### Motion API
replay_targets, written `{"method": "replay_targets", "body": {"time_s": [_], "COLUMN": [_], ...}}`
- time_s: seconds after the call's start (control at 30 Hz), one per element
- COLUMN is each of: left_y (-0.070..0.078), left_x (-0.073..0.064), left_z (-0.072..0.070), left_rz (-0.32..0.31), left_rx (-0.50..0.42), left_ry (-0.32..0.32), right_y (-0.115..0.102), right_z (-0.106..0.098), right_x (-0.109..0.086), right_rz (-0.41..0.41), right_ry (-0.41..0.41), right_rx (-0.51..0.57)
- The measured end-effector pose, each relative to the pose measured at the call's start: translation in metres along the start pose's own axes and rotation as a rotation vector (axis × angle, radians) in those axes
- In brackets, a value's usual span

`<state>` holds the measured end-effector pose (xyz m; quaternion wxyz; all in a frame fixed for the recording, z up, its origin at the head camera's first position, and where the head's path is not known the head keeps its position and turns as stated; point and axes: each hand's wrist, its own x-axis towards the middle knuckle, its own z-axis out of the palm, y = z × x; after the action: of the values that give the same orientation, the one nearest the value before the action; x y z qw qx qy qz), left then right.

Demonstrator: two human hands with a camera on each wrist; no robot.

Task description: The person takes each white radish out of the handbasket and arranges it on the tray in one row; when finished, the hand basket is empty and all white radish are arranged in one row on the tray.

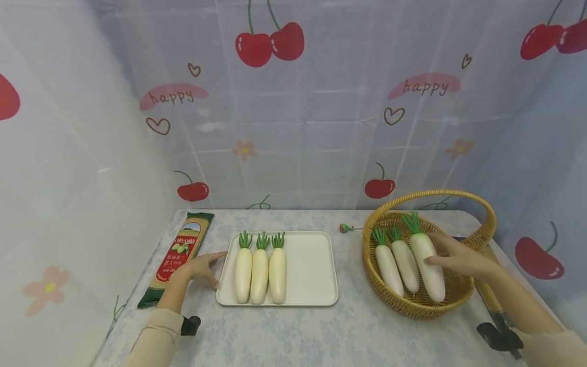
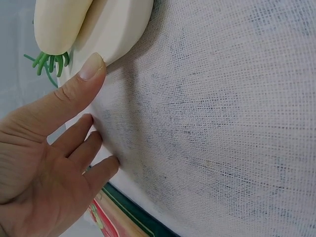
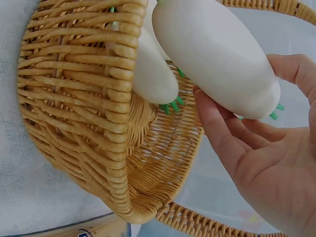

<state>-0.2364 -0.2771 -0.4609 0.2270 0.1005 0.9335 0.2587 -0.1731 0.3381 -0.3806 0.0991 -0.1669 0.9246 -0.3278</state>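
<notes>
My right hand [image 1: 463, 259] grips a large white radish [image 1: 431, 270] with green leaves, thumb on one side and fingers on the other. This radish leans over the inside of a woven basket [image 1: 401, 308] with a tall handle. Two slimmer white radishes [image 1: 387, 267] lie beside it in the basket. At the left, my left hand [image 1: 200, 267] rests by the edge of a white rectangular tray [image 1: 312, 270], its fingers loosely spread and its thumb [image 2: 81, 91] close to the rim. Three cream-coloured radishes [image 1: 260, 275] lie side by side on the tray's left half.
A green and tan pasta packet [image 1: 181, 255] lies left of the left hand. Between tray and basket, towards the back, is a small red and green lollipop [image 1: 345, 228]. Another tan packet [image 1: 489, 296] lies partly hidden right of the basket. A cherry-patterned curtain [image 1: 293, 127] surrounds the table.
</notes>
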Motion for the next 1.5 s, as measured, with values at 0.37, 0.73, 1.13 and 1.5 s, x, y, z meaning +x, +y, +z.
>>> {"method": "replay_targets", "body": {"time_s": [0.37, 0.73, 1.13, 1.5], "left_y": [-0.001, -0.001, -0.001, -0.001], "left_x": [-0.002, -0.002, -0.002, -0.002], "left_z": [0.000, 0.001, 0.001, 0.001], "left_rz": [0.017, 0.033, 0.036, 0.028], "left_rx": [-0.007, -0.002, -0.010, -0.018], "left_ry": [0.011, 0.022, 0.012, 0.018], "right_y": [-0.004, -0.025, -0.036, -0.047], "right_z": [-0.008, -0.010, 0.006, 0.017], "right_x": [-0.009, -0.017, -0.023, -0.030], "right_rz": [0.048, 0.091, 0.057, 0.072], "right_ry": [0.061, 0.001, -0.028, -0.039], "right_rx": [0.012, 0.158, 0.277, 0.368]}}
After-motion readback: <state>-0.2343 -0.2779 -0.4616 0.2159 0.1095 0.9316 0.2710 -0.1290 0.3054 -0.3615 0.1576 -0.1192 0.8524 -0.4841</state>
